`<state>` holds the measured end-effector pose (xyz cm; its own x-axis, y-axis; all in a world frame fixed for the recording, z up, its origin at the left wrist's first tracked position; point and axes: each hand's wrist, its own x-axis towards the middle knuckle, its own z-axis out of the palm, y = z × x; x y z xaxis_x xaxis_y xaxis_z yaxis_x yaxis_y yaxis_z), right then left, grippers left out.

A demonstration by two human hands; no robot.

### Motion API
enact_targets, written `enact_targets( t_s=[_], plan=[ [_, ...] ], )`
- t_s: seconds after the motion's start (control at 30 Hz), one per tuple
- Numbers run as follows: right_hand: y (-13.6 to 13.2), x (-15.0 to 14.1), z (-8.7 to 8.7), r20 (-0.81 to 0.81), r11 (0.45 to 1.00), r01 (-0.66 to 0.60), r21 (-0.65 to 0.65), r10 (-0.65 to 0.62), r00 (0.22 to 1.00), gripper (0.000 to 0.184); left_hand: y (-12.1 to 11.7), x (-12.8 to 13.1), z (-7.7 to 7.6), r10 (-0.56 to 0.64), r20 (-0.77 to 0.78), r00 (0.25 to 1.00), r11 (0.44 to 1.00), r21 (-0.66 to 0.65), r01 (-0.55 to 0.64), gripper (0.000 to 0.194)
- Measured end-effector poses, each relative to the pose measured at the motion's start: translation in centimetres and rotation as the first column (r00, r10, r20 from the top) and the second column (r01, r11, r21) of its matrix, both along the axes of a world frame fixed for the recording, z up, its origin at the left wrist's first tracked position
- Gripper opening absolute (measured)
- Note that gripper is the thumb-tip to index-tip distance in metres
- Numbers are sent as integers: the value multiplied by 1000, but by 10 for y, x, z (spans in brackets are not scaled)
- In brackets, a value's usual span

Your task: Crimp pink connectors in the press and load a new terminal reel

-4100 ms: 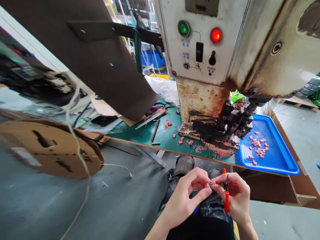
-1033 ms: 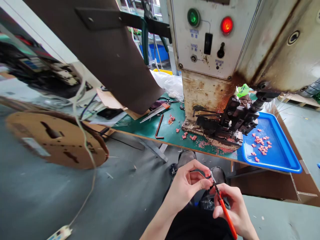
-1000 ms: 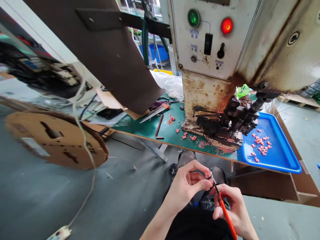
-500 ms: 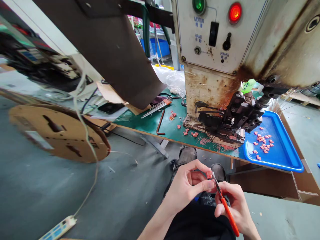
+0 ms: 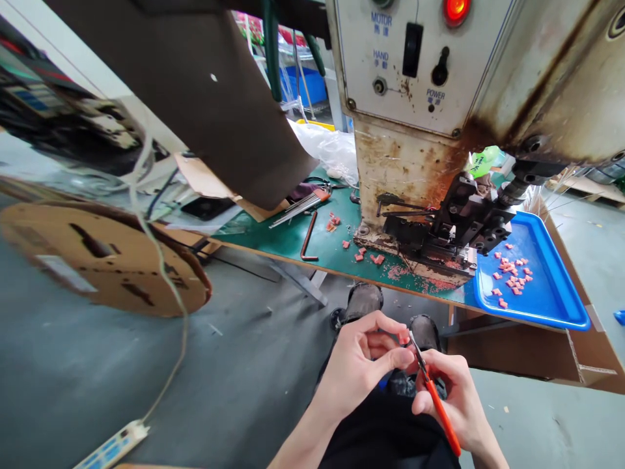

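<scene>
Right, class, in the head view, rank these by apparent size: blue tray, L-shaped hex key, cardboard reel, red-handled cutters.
Largest to smallest:
1. cardboard reel
2. blue tray
3. red-handled cutters, partly hidden
4. L-shaped hex key

Red-orange-handled tool point(image 5: 442, 413), pink pieces point(image 5: 508, 267), blue tray point(image 5: 547, 260)

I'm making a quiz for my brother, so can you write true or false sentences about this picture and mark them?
1. The right hand holds a red-handled tool. True.
2. The red light is off. False: the red light is glowing.
3. Small pink pieces lie in the blue tray. True.
4. The L-shaped key lies in the tray. False: the L-shaped key is on the green tabletop.
5. The left hand touches the tray. False: the left hand seems to pinch a tiny piece by the tool's tip.
</scene>
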<state>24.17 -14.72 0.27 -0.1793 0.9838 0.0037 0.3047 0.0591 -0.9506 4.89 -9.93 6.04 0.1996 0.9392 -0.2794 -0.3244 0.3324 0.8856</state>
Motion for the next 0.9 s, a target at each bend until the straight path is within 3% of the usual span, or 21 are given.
enact_targets(
  t_s=[0.2,0.63,0.9],
  plan=[
    [-1,-6,0,45,993,90,81,-94,995,71,2,0,3,-14,-61,998,1000,9,15,32],
    [15,-11,26,36,997,-61,45,60,998,67,3,0,-3,-43,-56,998,999,-10,42,34],
    [16,-10,8,123,989,-74,130,58,991,62,6,-1,-23,-83,15,996,996,-15,83,37]
  ],
)
